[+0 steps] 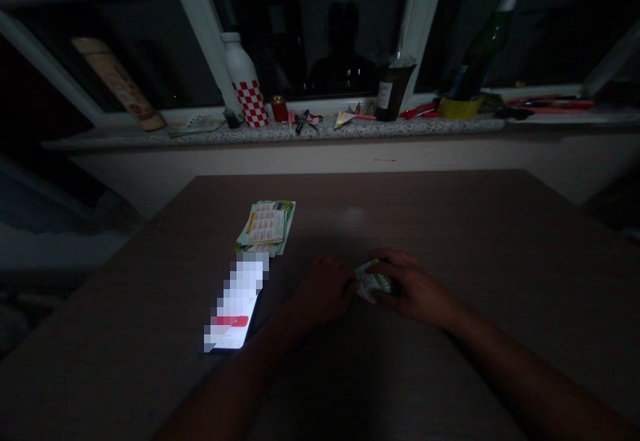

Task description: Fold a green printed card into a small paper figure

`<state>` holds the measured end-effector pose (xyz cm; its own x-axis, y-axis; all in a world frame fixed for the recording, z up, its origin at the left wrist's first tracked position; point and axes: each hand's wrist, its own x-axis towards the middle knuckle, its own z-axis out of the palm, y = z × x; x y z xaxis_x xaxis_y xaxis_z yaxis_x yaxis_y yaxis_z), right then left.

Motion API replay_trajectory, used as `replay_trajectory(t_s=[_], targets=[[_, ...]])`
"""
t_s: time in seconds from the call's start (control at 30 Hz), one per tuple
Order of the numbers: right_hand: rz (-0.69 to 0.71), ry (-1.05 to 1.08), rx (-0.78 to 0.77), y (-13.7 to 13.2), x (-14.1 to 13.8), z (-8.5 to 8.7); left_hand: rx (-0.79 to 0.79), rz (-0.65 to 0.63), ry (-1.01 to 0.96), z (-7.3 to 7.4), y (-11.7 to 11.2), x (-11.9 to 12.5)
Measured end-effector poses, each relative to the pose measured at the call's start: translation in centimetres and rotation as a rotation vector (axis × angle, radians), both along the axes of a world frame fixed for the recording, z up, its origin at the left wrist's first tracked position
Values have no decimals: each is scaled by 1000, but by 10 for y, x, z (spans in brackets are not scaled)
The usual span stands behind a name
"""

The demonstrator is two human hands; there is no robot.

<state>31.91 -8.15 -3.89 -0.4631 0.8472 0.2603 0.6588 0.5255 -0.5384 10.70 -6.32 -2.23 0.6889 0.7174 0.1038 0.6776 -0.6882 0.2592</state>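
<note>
The left hand (pixel 325 291) is pinching the near-left edge of a small folded paper (pixel 371 282), its grip clamped on that edge. The right hand (pixel 415 288) is curling over the paper from 3 o'clock, fingers together on top of it and thumb tucked beneath, as far as the dim light shows. The paper is lying low on the desk (pixel 450 228) between the two hands, near the middle and a little toward the person.

The paper is looking thin, light and limp. It is probably creasing easily and tearing if pulled hard, and its printed face may be sliding a little under dry fingers. The folded edges and corners are likely giving the surest hold, with one hand pressing it flat.

From the paper, a stack (pixel 267 226) of printed sheets is lying at 10 o'clock, well apart from the hands. A lit phone (pixel 235 308) is lying flat at 9 o'clock, just beside the stack's near end. The desk is offering open room from 12 to 4 o'clock. Its far edge is running below a sill (pixel 500 125) at 12 o'clock, where a checked bottle (pixel 246 88), a dark cup (pixel 393 88) and a green bottle (pixel 483 41) are standing.
</note>
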Motion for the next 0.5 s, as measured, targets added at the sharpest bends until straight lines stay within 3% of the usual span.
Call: replay_trajectory(t_s=[0.17, 0.5], targets=[[-33, 290, -50, 4, -2, -4, 8, 23, 10, -2, 2, 4], [-56, 338, -80, 1, -8, -6, 36, 39, 57, -4, 3, 12]])
